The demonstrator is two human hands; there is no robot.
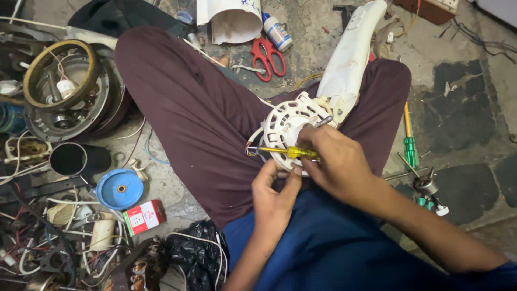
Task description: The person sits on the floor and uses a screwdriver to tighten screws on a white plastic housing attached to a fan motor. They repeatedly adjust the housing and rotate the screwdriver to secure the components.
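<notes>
A: What's in the grip?

B: The right hand (pixel 336 164) is clenched round a slim yellow-handled screwdriver (pixel 283 151) with a metal shaft, lying level, its tip pointing to the person's left. The left hand (pixel 273 195) pinches the lower rim of a round white plastic slotted housing (pixel 285 126).

A: Where does that housing sit?

B: On the lap, between maroon-clothed knees, just above both hands. The screwdriver crosses its lower face. A long, smooth white plastic arm (pixel 350 59) runs away from it.

A: And around?

B: Rough stone floor (pixel 463 108). Red-handled scissors (pixel 266 56) lie past the knees; a green-handled screwdriver (pixel 410 143) is at the right; a round blue plastic lid (pixel 119 188) and a ringed metal motor casing (pixel 67 91) are at the left
</notes>
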